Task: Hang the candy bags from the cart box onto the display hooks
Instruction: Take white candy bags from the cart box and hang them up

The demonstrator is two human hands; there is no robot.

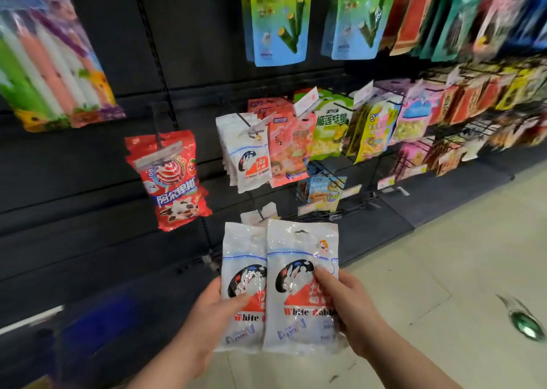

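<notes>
A: Holding, item one: left hand closed on the left White Rabbit bag, thumb across its front. Item two: right hand closed on the right White Rabbit bag, which overlaps the first.

B: Location?

A: Both low before the display, below the hung White Rabbit stack.

B: Handling advice?

A: Probably separate them, then thread one punched hole squarely onto a hook; the glossy film looks slippery. Cart box not in view.

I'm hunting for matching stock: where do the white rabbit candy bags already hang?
The hanging white rabbit candy bags are mid-frame on the dark rack, between the red lollipop bag on their left and pink bags on their right.
</notes>
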